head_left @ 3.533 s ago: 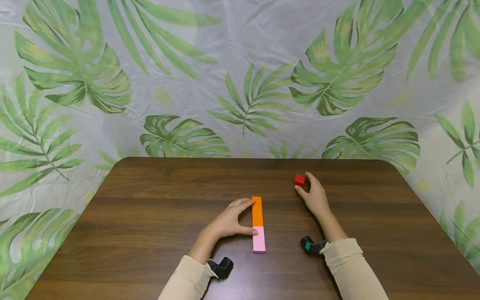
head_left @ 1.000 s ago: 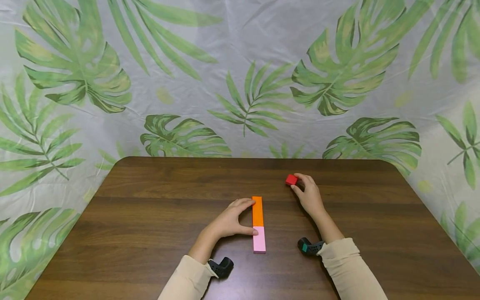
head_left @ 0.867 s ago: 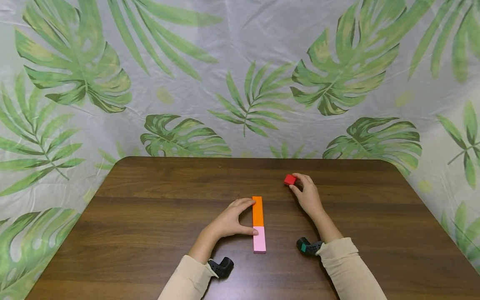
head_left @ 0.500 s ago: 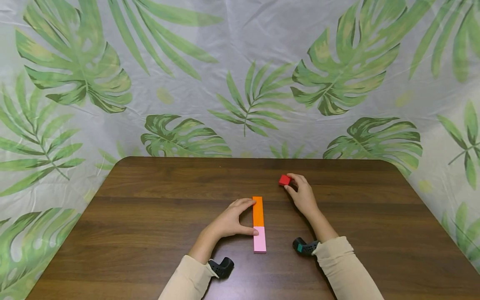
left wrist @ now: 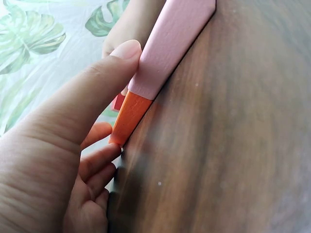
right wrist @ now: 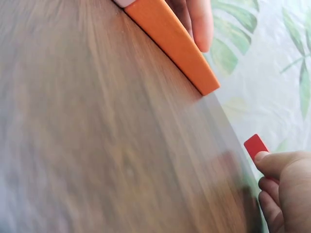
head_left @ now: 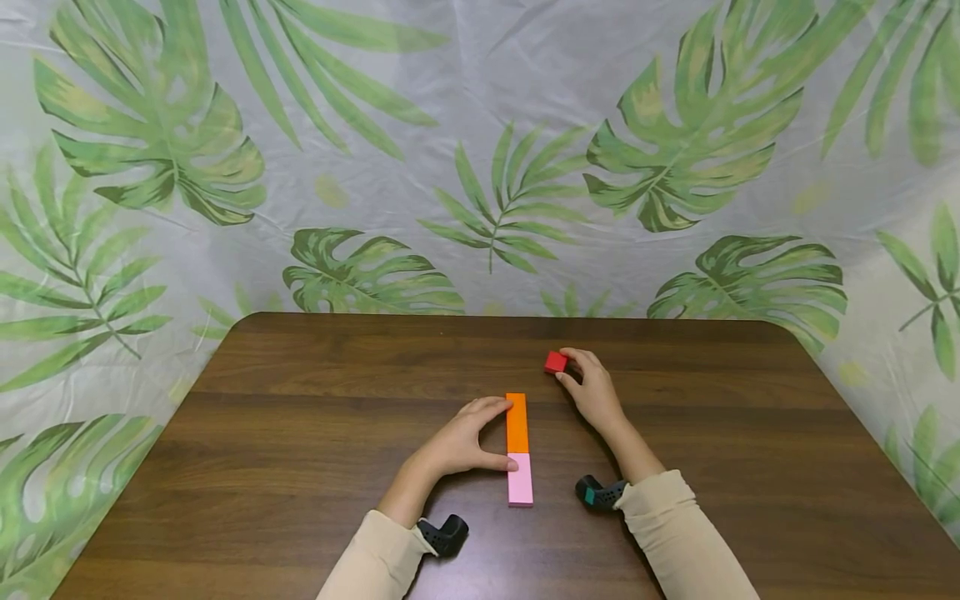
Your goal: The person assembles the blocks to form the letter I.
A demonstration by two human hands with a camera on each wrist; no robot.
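An orange block (head_left: 517,425) and a pink block (head_left: 521,489) lie end to end in a straight line on the table, the orange one farther away. My left hand (head_left: 454,442) rests along their left side, thumb touching the pink block and fingertips at the orange block, near its far end. Beyond and right of the line, my right hand (head_left: 597,398) pinches a small red block (head_left: 555,362) between thumb and fingers. In the right wrist view the red block (right wrist: 255,146) shows just above the tabletop, apart from the orange block (right wrist: 175,43).
The dark wooden table (head_left: 300,467) has rounded far corners. Behind it hangs a pale cloth (head_left: 480,167) printed with green leaves. Black wrist devices (head_left: 444,536) sit on both wrists, below rolled cream sleeves.
My right hand has carried the red block leftward across the far part of the table, closer to the line of the orange and pink blocks. The left hand has stayed in place.
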